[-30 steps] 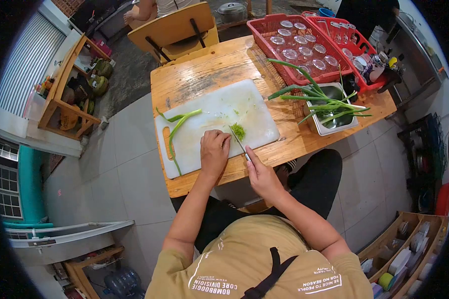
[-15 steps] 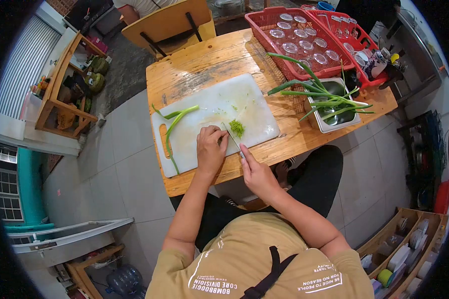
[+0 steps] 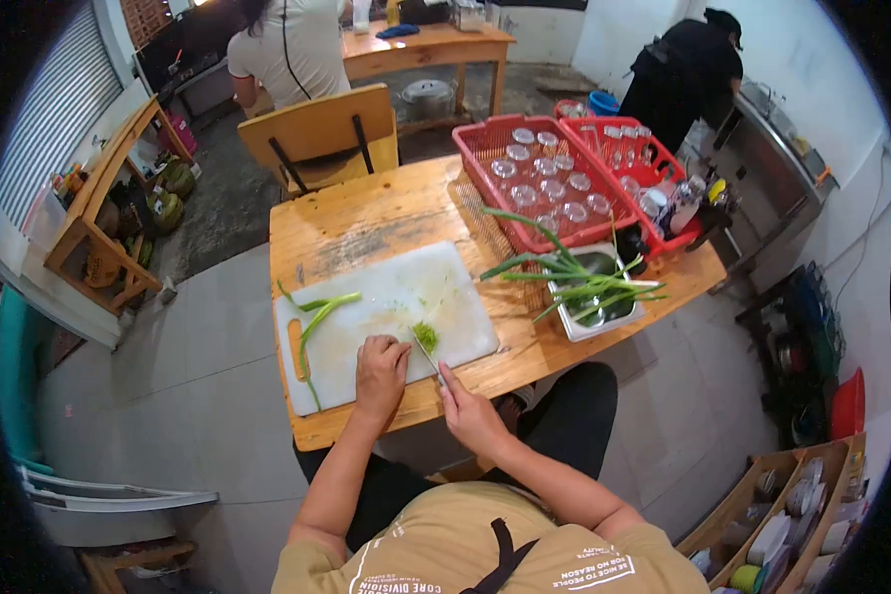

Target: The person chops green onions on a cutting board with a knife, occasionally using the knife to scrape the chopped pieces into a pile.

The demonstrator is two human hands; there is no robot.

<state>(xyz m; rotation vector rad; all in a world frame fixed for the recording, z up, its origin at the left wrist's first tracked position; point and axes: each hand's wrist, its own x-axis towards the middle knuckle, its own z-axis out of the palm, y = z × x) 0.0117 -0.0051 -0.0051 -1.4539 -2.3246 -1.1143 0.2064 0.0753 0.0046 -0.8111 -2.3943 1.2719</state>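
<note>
A white cutting board (image 3: pixel 371 297) lies on the wooden table in front of me. My right hand (image 3: pixel 472 414) grips the handle of a knife (image 3: pixel 429 358), its blade pointing away from me onto the board. Against the blade sits a small pile of chopped green onion (image 3: pixel 425 337). Just left of the knife, my left hand (image 3: pixel 381 374) rests on the board with fingers curled; whatever is under the fingertips is hidden. A length of green onion (image 3: pixel 312 332) lies at the board's left end, across its handle slot.
At the right, a metal container (image 3: pixel 597 322) holds long green onions (image 3: pixel 584 274). Behind it, a red basket (image 3: pixel 485 173) carries upturned glasses, beside another red basket (image 3: pixel 653 158). A chair (image 3: pixel 322 134) stands past the table. One person (image 3: pixel 292 49) sits beyond; another (image 3: pixel 688 74) bends near the sink.
My view has tilted upward, so the table appears lower and two people show more fully. The knife now lies closer to the chopped pile. Both hands stay at the board's near edge.
</note>
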